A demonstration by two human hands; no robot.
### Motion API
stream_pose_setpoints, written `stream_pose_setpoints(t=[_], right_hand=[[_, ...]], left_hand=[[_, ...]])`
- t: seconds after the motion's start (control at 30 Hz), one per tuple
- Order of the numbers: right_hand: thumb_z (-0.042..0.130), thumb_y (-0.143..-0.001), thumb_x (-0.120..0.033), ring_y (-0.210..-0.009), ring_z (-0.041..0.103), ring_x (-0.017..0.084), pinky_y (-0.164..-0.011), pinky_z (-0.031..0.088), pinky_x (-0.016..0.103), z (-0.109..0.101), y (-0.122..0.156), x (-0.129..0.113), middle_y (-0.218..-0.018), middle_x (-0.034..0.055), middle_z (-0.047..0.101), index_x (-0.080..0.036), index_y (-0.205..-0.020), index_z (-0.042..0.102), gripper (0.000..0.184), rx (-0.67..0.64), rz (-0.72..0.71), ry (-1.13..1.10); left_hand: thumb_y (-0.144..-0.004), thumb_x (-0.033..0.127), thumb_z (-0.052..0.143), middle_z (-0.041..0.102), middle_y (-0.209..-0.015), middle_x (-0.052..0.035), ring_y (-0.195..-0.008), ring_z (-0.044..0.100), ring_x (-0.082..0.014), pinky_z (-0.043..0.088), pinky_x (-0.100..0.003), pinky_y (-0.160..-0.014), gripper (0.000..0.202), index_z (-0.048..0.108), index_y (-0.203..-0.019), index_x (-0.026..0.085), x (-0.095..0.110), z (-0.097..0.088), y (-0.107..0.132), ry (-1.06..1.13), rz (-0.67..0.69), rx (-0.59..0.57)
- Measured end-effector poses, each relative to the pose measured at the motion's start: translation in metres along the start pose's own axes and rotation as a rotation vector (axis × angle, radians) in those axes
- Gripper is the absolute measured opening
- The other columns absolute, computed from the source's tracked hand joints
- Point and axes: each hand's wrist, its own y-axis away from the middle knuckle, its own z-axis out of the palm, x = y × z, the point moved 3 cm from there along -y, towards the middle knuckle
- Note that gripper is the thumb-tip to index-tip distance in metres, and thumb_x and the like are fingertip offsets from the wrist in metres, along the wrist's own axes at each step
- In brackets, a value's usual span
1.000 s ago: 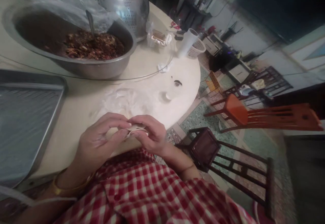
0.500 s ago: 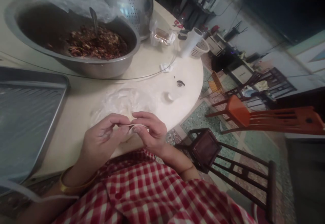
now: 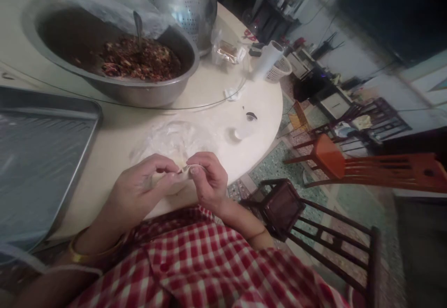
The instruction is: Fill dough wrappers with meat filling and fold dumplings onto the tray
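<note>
Between my two hands is a small pale dumpling, its dough edge pinched and folded, mostly hidden by my fingers. My left hand has thumb and forefinger closed on its left side. On the other side, the thumb and fingers of my right hand press the dough rim together. A clear plastic bag lies crumpled on the table just beyond my hands. Farther off stands a large metal basin with dark minced filling and a spoon stuck upright in it.
A metal tray lies at the left. Behind the basin stands a perforated steel colander. A wrapped packet, a plastic roll and a white basket sit near the table's far right edge. Wooden chairs stand to the right.
My fingers have shifted slightly along the dumpling's edge, and more folded dough shows between them. The view has moved a little, so the table things appear farther right.
</note>
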Motion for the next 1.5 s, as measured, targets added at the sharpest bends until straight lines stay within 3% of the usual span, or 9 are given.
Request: stream_pose_setpoints(t=[0.13, 0.27, 0.47, 0.67, 0.87, 1.03, 1.33, 1.5], right_hand=[[0.057, -0.1, -0.028, -0.087, 0.067, 0.014, -0.077, 0.058, 0.029, 0.0, 0.001, 0.0, -0.089, 0.0038, 0.069, -0.021, -0.098, 0.067, 0.012, -0.008, -0.012, -0.03], [0.055, -0.101, -0.031, -0.087, 0.068, 0.015, -0.076, 0.059, 0.031, -0.002, 0.003, 0.001, -0.089, 0.0042, 0.07, -0.022, -0.099, 0.067, 0.015, -0.031, -0.009, -0.01], [0.061, -0.097, -0.034, -0.088, 0.068, 0.016, -0.078, 0.059, 0.032, -0.003, 0.007, 0.003, -0.091, 0.0046, 0.071, -0.023, -0.099, 0.069, 0.014, -0.093, 0.038, -0.05], [0.06, -0.099, -0.034, -0.085, 0.067, 0.014, -0.075, 0.059, 0.03, -0.003, 0.004, 0.005, -0.086, 0.0028, 0.069, -0.022, -0.093, 0.069, 0.016, -0.037, 0.069, -0.017], [0.059, -0.099, -0.029, -0.083, 0.065, 0.013, -0.075, 0.057, 0.029, 0.002, 0.003, 0.005, -0.083, 0.0016, 0.067, -0.022, -0.088, 0.065, 0.015, -0.016, 0.073, -0.009], [0.057, -0.098, -0.031, -0.084, 0.064, 0.015, -0.076, 0.056, 0.032, 0.005, 0.006, 0.007, -0.084, 0.0031, 0.066, -0.022, -0.088, 0.062, 0.015, -0.023, 0.093, 0.019], [0.056, -0.099, -0.032, -0.087, 0.067, 0.017, -0.076, 0.058, 0.034, 0.009, 0.012, 0.004, -0.089, 0.0051, 0.069, -0.023, -0.099, 0.065, 0.012, -0.063, -0.013, -0.02], [0.06, -0.097, -0.027, -0.09, 0.067, 0.016, -0.079, 0.059, 0.031, 0.008, 0.01, 0.002, -0.093, 0.0046, 0.069, -0.023, -0.101, 0.066, 0.008, -0.073, -0.019, -0.072]], left_hand=[[-0.091, 0.036, 0.067, 0.073, -0.097, 0.0026, -0.087, 0.067, -0.0141, 0.052, -0.024, -0.082, 0.019, 0.072, -0.109, 0.03, -0.005, -0.002, 0.0, 0.06, -0.03, -0.011], [-0.092, 0.03, 0.064, 0.074, -0.095, 0.0035, -0.086, 0.067, -0.0122, 0.052, -0.02, -0.08, 0.011, 0.075, -0.096, 0.028, 0.002, -0.002, -0.005, 0.043, 0.07, -0.091], [-0.089, 0.038, 0.063, 0.071, -0.074, 0.0024, -0.064, 0.062, -0.0114, 0.049, -0.019, -0.058, 0.019, 0.072, -0.084, 0.022, 0.003, 0.002, -0.012, 0.121, -0.11, -0.042], [-0.088, 0.042, 0.065, 0.075, -0.088, 0.0004, -0.074, 0.065, -0.0145, 0.052, -0.022, -0.067, 0.022, 0.074, -0.095, 0.024, 0.0, 0.002, -0.006, 0.044, -0.071, -0.018], [-0.092, 0.039, 0.061, 0.071, -0.081, 0.0028, -0.073, 0.063, -0.0129, 0.049, -0.022, -0.069, 0.018, 0.071, -0.086, 0.025, 0.001, 0.002, -0.007, -0.105, 0.028, -0.076], [-0.09, 0.036, 0.063, 0.068, -0.077, 0.0029, -0.069, 0.062, -0.013, 0.048, -0.023, -0.069, 0.016, 0.068, -0.08, 0.025, 0.009, 0.002, -0.01, -0.072, 0.098, -0.064], [-0.089, 0.039, 0.063, 0.069, -0.075, 0.0024, -0.067, 0.06, -0.0126, 0.048, -0.021, -0.062, 0.02, 0.07, -0.081, 0.023, 0.005, -0.002, -0.008, -0.023, -0.01, -0.046], [-0.09, 0.04, 0.064, 0.073, -0.08, 0.0033, -0.07, 0.065, -0.0126, 0.05, -0.02, -0.064, 0.017, 0.073, -0.093, 0.026, 0.007, -0.002, -0.004, -0.056, 0.012, -0.005]])
